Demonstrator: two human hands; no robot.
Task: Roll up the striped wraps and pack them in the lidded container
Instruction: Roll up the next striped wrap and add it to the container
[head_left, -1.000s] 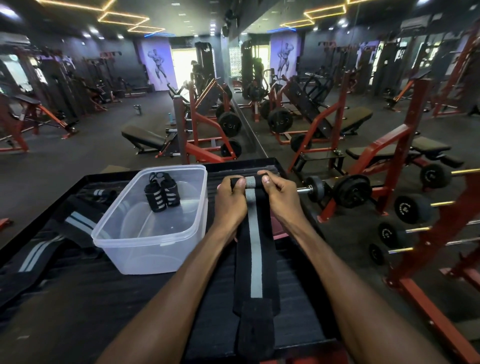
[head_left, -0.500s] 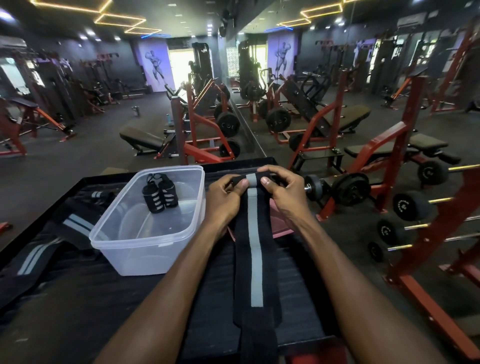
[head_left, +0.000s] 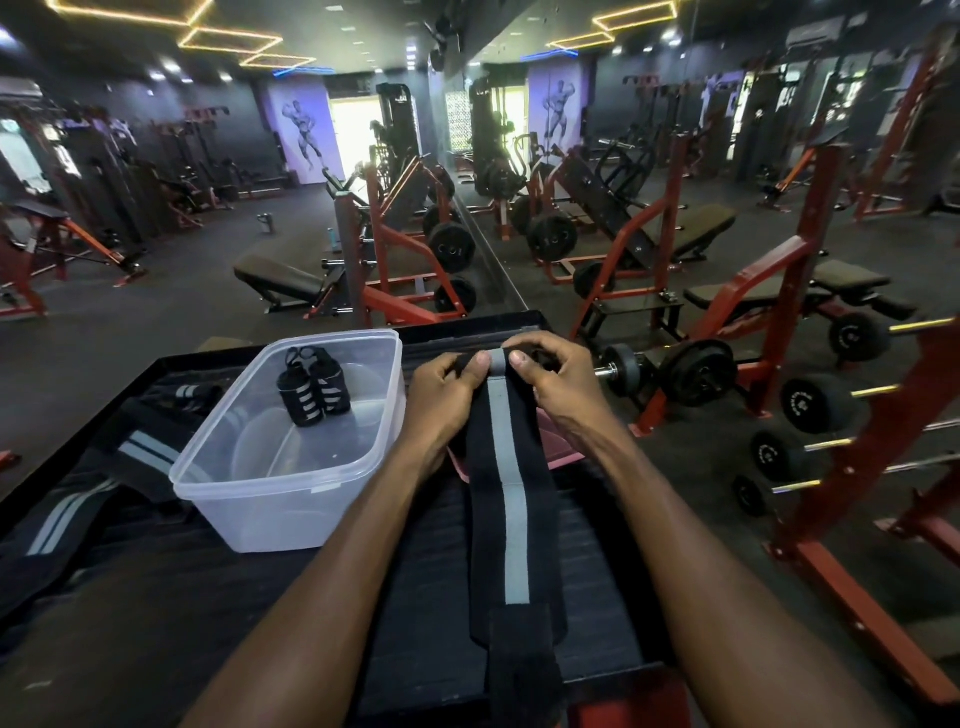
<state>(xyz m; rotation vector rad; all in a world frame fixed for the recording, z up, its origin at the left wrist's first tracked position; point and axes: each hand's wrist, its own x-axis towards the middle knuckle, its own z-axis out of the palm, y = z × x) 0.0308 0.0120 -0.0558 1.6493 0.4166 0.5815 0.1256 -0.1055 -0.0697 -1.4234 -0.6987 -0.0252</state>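
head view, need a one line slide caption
Both hands roll a striped wrap beside the open container holding two rolled wraps.

Dark gym hall: dark floor (head_left: 156, 291), red-framed machines, flat bench (head_left: 278, 278), dumbbell rack (head_left: 852, 415) at right, wall mirror (head_left: 649, 156), geometric ceiling light strips (head_left: 234, 36), bright doorway (head_left: 358, 130) at far end

Dim gym, lit by ceiling strips (head_left: 234, 39) and a bright, blown-out doorway (head_left: 353, 135). Wide-angle bending at edges; slight softness far back; forearms sharp.
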